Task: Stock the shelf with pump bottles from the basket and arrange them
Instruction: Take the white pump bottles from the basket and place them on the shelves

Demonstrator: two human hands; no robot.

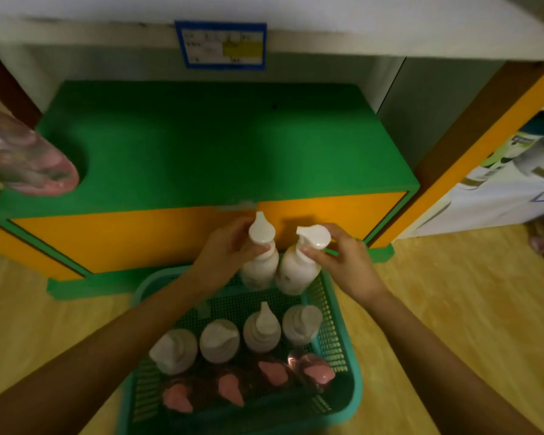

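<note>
White plastic pump bottles (259, 252) (299, 265) sit clamped by each neck in the left hand (223, 249) and right hand (343, 262), lifted at twelve o'clock above the teal mesh basket (343, 356), likely for carrying both to the green shelf board (217, 146).

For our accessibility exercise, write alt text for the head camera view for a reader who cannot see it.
Two bare hands, left hand and right hand, each lift a white pump bottle (left bottle, right bottle) above a green basket still holding white and pink bottles, before a bare green shelf.

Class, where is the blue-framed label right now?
In the head view, the blue-framed paper label hangs top centre on the white shelf edge, directly above the green shelf board.
</note>
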